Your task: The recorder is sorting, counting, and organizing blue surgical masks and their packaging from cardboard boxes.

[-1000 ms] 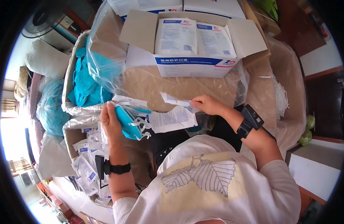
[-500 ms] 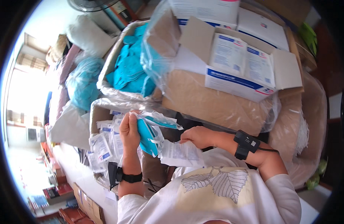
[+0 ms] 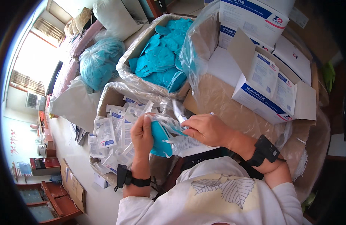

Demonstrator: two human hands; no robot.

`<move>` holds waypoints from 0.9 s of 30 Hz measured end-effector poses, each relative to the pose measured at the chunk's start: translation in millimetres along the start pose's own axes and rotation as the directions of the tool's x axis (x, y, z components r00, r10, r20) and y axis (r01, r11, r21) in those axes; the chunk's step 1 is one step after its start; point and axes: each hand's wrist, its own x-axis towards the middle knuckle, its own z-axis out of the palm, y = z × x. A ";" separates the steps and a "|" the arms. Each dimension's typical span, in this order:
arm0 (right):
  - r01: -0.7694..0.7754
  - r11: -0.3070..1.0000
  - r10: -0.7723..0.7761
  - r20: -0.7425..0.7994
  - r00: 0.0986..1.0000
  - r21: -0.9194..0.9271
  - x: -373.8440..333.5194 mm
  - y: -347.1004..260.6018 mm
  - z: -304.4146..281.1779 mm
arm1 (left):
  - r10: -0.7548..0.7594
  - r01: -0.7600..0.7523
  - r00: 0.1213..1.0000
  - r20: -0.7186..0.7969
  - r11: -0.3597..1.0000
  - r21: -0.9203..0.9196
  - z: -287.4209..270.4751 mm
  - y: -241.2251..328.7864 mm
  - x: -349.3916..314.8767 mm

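My left hand is closed in a pinch on the edge of a teal face mask, with white straps hanging off it. Coming from the right, my right hand has its thumb and fingers closed on the other end of the teal and white bundle. Beneath the right hand hangs a white printed wrapper, partly covered by the fingers. Both hands are in front of my body, just right of a lined carton full of white mask packets.
A lined carton of loose teal masks stands beyond. At right, an open white and blue box with packets sits on a large brown carton. A knotted bag of teal material lies far left.
My right hand has moved from the white wrapper's corner up to the mask bundle's right end. My left hand keeps its pinch. The whole view has shifted, showing more of the teal masks.
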 end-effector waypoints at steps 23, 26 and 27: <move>-0.268 0.511 0.343 0.093 0.935 0.817 121.4 16.2 29.3 | -0.070 0.477 0.817 -0.573 0.641 0.602 -229.6 -116.3 16.6; -0.484 0.551 0.348 0.341 0.874 0.680 132.6 33.7 54.6 | 0.030 0.589 0.781 -0.623 0.294 0.753 -273.3 -142.3 -3.2; -0.363 0.837 0.250 0.302 0.920 0.409 133.3 42.7 63.5 | 0.001 0.623 0.767 -0.642 0.241 0.745 -284.7 -148.1 -9.7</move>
